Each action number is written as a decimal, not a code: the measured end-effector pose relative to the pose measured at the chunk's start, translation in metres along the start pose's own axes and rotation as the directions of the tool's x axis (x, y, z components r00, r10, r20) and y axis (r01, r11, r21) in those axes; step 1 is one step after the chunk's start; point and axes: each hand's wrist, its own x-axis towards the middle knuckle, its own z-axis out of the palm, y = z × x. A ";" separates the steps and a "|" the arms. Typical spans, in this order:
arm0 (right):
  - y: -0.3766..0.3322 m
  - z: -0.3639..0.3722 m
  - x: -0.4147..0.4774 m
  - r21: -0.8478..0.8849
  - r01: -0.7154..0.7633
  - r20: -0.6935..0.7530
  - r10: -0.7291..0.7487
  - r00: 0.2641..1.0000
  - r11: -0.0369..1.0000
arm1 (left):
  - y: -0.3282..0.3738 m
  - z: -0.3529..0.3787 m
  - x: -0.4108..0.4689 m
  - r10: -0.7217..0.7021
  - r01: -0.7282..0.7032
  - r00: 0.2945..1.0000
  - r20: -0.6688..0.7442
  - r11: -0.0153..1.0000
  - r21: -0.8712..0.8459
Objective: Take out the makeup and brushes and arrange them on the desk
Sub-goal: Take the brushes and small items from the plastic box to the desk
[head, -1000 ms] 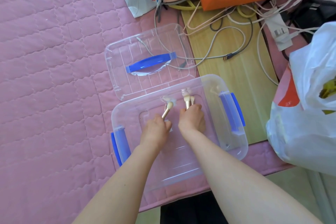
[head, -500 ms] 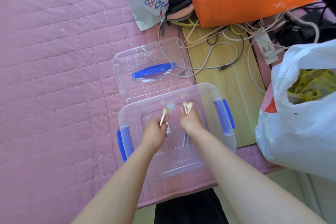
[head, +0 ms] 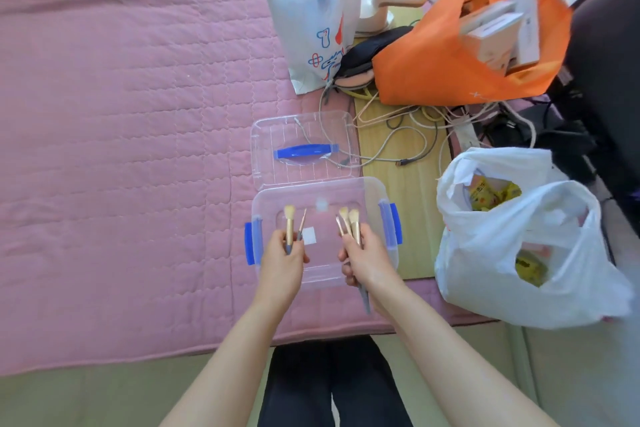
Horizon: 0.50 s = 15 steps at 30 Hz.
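Hardly anything legible on my feed.
On the tall white paper bag with blue and red prints (head: 304, 21) I make out one blue-outlined "1". Its small lettering, the yellow packets (head: 495, 192) in the white plastic bag (head: 519, 253) and the pale boxes (head: 491, 35) in the orange fabric bag (head: 426, 69) blur beyond reading.

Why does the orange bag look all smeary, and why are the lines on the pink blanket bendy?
Head view: the orange bag and its boxes are smeared by motion blur near the edge; the wide-angle lens bends the stitch lines of the pink quilt; the brushes gripped in the left hand and right hand look fairly sharp.
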 end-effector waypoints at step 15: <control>-0.027 -0.032 -0.137 -0.269 0.222 0.255 -0.153 0.955 0.937 | 0.032 -0.022 -0.168 0.017 -0.060 0.984 -0.180 0.969 -0.241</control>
